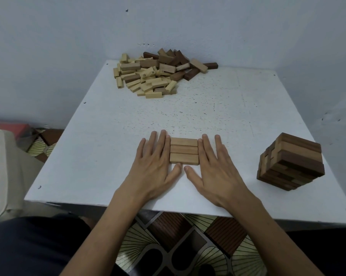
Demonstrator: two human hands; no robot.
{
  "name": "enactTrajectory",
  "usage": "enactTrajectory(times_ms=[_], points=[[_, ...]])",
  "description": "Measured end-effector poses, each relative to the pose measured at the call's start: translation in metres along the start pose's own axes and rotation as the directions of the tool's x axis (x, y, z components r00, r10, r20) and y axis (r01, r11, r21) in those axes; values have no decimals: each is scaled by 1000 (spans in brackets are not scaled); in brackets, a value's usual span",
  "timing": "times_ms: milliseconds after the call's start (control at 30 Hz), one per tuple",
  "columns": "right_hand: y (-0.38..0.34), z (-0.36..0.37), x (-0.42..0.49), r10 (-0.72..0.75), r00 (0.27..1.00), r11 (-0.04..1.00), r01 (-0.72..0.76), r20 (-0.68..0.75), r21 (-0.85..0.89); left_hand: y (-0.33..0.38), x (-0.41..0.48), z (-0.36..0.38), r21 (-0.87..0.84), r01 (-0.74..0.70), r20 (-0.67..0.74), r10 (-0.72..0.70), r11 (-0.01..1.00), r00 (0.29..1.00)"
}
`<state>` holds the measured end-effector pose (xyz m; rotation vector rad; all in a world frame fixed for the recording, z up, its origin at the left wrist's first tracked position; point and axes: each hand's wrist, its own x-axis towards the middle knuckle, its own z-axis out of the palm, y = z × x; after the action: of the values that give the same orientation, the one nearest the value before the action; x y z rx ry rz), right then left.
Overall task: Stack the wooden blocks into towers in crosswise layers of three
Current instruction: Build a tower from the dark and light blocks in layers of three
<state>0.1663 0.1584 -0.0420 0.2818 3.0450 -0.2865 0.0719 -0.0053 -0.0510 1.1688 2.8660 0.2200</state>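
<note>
Domestic room, likely a home: white table [217, 108] in a plain wall corner, patterned floor mat [180, 246], cream upholstered seat [1, 172].

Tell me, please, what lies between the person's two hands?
In the head view, a flat row of three wooden blocks lies between the left hand and right hand.

Near middle of the table [217, 108]: three blocks [184, 150] lie flat, side by side, touching.
Left of them: left hand [152, 166] flat on the table, fingers against their ends.
Right of them: right hand [215, 170], likewise.
Far edge: pile of blocks [154, 74].
Near right: tower [291, 161], apart from both hands.
</note>
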Motion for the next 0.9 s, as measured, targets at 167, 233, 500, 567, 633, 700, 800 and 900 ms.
enactTrajectory(times_ms=[167, 233, 500, 567, 633, 700, 800, 900], points=[[0, 3, 2, 11, 1000, 1000, -11, 1, -14, 3, 0, 0, -12, 8, 6, -8, 1000, 1000], [0, 3, 2, 18, 1000, 1000, -18, 7, -13, 4, 0, 1, -7, 10, 11, -10, 1000, 1000], [-2, -3, 1, 38, 998, 999, -38, 40, -2, 1, 0, 0, 3, 10, 33, -10, 1000, 999], [1, -10, 3, 51, 996, 998, -55, 74, 40, -4, 1, -4, -28, 6, 76, -3, 1000, 997], [7, -17, 6, 36, 993, 992, -48, 110, 115, -10, 2, -10, -107, 2, 113, 10, 994, 993], [14, -22, 9, -9, 995, 977, -12, 97, 214, -17, 4, -17, -192, -29, 109, 51, 981, 993], [19, -25, 13, -75, 995, 951, 54, 58, 305, -28, 10, -19, -297, -134, 11, 144, 945, 990], [20, -28, 13, -107, 993, 937, 83, 52, 341, -33, 16, -19, -362, -190, -44, 187, 912, 981]])
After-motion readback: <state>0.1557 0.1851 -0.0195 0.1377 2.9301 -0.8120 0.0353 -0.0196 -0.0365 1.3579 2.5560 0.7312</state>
